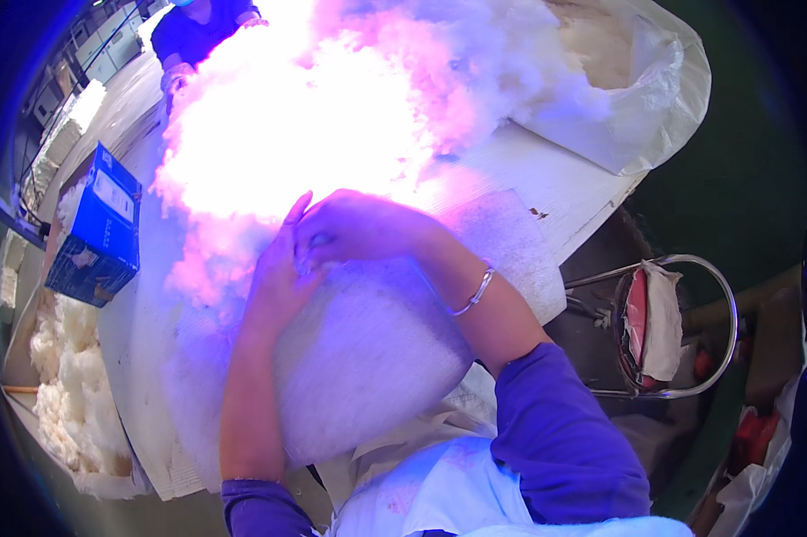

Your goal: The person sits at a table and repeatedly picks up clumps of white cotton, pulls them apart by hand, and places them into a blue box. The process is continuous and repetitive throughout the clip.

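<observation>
2 hands (359,225) partly curled, hold unclear | white fibre (368,349) beneath | 1 blue box (99,228)

Violet-white glare burns out the fluff (283,148); dark fisheye rim curves edges.

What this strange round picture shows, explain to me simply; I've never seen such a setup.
There is no robot here, only someone working bare-handed. A fisheye camera worn on the head looks down, so straight edges bend. The left hand and right hand meet over a soft white padding sheet on the table; I can't tell whether they pinch anything. Beyond them is a fluffy pile, mostly washed out by glare. A blue box is at the left, and a co-worker is across the table.
</observation>
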The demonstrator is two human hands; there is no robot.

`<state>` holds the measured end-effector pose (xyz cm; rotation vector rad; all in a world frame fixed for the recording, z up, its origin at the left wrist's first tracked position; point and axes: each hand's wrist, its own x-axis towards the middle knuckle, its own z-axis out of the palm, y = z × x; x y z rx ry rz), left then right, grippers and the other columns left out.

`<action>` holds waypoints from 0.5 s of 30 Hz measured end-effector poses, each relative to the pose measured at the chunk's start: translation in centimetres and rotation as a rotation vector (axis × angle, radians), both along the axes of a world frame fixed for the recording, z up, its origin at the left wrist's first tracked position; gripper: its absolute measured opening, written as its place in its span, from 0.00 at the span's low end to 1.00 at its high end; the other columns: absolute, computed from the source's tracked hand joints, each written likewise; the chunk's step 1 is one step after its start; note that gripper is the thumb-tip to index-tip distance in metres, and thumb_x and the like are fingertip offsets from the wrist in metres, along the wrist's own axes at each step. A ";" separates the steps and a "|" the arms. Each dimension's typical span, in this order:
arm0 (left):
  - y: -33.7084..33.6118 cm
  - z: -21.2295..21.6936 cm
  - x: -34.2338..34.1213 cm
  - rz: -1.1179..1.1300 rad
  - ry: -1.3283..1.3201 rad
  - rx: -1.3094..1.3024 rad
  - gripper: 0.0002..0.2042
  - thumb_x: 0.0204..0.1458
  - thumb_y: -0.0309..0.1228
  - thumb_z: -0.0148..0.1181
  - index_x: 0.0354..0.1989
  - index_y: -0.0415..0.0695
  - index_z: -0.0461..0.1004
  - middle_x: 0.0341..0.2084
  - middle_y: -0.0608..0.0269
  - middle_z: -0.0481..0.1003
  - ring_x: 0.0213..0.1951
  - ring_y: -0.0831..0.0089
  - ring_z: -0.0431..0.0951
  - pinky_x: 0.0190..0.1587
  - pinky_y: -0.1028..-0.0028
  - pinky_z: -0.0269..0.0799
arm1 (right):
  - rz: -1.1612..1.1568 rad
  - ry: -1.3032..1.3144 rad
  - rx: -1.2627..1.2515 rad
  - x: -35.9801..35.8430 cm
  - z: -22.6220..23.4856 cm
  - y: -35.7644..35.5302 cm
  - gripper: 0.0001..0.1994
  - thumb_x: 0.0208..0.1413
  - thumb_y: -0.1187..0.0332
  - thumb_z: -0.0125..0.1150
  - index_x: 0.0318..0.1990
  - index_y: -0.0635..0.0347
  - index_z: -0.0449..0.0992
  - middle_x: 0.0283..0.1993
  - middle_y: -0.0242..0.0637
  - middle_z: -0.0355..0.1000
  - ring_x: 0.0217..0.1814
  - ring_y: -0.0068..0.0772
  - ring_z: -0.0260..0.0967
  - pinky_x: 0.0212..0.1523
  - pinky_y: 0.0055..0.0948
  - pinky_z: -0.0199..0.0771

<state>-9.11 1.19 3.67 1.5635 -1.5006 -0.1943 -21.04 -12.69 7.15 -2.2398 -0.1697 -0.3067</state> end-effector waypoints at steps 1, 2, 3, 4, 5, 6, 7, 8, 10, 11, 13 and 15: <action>0.1 -0.2 0.5 -0.055 0.000 0.064 0.24 0.46 0.23 0.58 0.55 0.44 0.67 0.41 0.64 0.74 0.27 0.81 0.71 0.32 0.80 0.68 | -0.009 -0.078 -0.142 0.2 0.2 0.6 0.06 0.46 0.70 0.60 0.32 0.60 0.78 0.29 0.40 0.75 0.30 0.34 0.73 0.35 0.32 0.73; 0.2 -0.5 1.0 -0.067 0.003 0.176 0.23 0.47 0.22 0.56 0.55 0.42 0.67 0.42 0.66 0.74 0.28 0.82 0.70 0.32 0.80 0.67 | -0.097 -0.019 -0.103 0.5 0.3 0.9 0.06 0.46 0.70 0.60 0.32 0.60 0.78 0.28 0.40 0.75 0.30 0.34 0.73 0.35 0.32 0.73; 0.2 -0.8 1.4 -0.073 0.128 0.179 0.21 0.48 0.23 0.56 0.54 0.41 0.68 0.39 0.66 0.74 0.28 0.82 0.70 0.31 0.80 0.67 | -0.150 -0.015 -0.050 0.7 0.2 1.0 0.06 0.47 0.70 0.60 0.32 0.60 0.78 0.28 0.40 0.74 0.30 0.33 0.73 0.35 0.31 0.73; 0.3 -1.1 1.9 -0.037 0.258 0.230 0.19 0.49 0.23 0.56 0.52 0.40 0.69 0.36 0.67 0.75 0.27 0.82 0.71 0.31 0.80 0.67 | -0.192 -0.029 0.008 0.5 0.3 0.5 0.06 0.47 0.69 0.60 0.31 0.60 0.77 0.28 0.40 0.74 0.30 0.33 0.73 0.35 0.31 0.73; 0.3 -1.5 2.1 0.065 0.415 0.335 0.17 0.50 0.24 0.55 0.50 0.40 0.71 0.33 0.67 0.75 0.27 0.82 0.71 0.31 0.80 0.68 | -0.217 -0.092 0.195 0.7 0.2 -0.1 0.05 0.49 0.71 0.59 0.32 0.61 0.77 0.26 0.38 0.74 0.30 0.31 0.73 0.34 0.30 0.73; 0.3 -1.8 2.4 -0.004 0.422 0.269 0.15 0.51 0.25 0.56 0.48 0.39 0.72 0.31 0.68 0.75 0.27 0.82 0.71 0.31 0.80 0.68 | -0.182 -0.180 0.389 0.7 0.1 -0.8 0.04 0.51 0.73 0.57 0.33 0.62 0.76 0.25 0.36 0.73 0.29 0.26 0.72 0.32 0.28 0.74; 0.3 -2.1 2.5 0.001 0.454 0.258 0.13 0.52 0.26 0.56 0.47 0.38 0.73 0.29 0.69 0.76 0.27 0.82 0.71 0.31 0.79 0.68 | -0.239 -0.192 0.606 1.0 0.1 -1.8 0.03 0.53 0.74 0.57 0.35 0.61 0.75 0.25 0.33 0.72 0.28 0.22 0.71 0.30 0.24 0.74; 0.4 -2.2 2.6 -0.028 0.482 0.206 0.12 0.53 0.27 0.56 0.45 0.38 0.74 0.28 0.69 0.76 0.27 0.82 0.71 0.31 0.79 0.68 | -0.232 -0.411 0.713 0.9 0.0 -2.7 0.04 0.53 0.73 0.58 0.36 0.61 0.74 0.26 0.33 0.72 0.27 0.23 0.71 0.29 0.23 0.74; 0.5 -2.0 2.5 0.014 0.217 0.243 0.13 0.52 0.32 0.57 0.44 0.39 0.75 0.34 0.58 0.78 0.38 0.67 0.77 0.43 0.68 0.71 | -0.524 -0.471 0.746 -0.3 0.2 -4.9 0.06 0.53 0.70 0.59 0.36 0.60 0.73 0.27 0.31 0.72 0.27 0.22 0.72 0.25 0.20 0.71; 0.7 -1.7 2.2 0.052 0.022 0.276 0.14 0.50 0.32 0.57 0.44 0.40 0.75 0.35 0.54 0.78 0.40 0.59 0.78 0.45 0.65 0.71 | -0.586 -0.549 0.868 -0.4 0.3 -5.4 0.07 0.55 0.68 0.58 0.40 0.58 0.72 0.33 0.30 0.71 0.28 0.23 0.71 0.24 0.20 0.67; 0.8 -0.7 1.6 -0.083 -0.107 0.181 0.14 0.47 0.34 0.59 0.41 0.41 0.76 0.36 0.53 0.77 0.39 0.57 0.77 0.44 0.64 0.72 | -0.593 -0.681 0.938 -0.3 0.3 -5.7 0.09 0.53 0.73 0.59 0.42 0.59 0.71 0.31 0.29 0.68 0.24 0.21 0.65 0.28 0.22 0.69; 1.1 0.4 0.6 -0.098 -0.140 0.127 0.13 0.47 0.36 0.61 0.39 0.45 0.77 0.35 0.57 0.76 0.36 0.61 0.78 0.42 0.66 0.73 | -0.470 -0.622 0.779 0.2 0.1 -4.9 0.15 0.54 0.73 0.57 0.50 0.60 0.68 0.30 0.29 0.68 0.24 0.19 0.65 0.27 0.20 0.69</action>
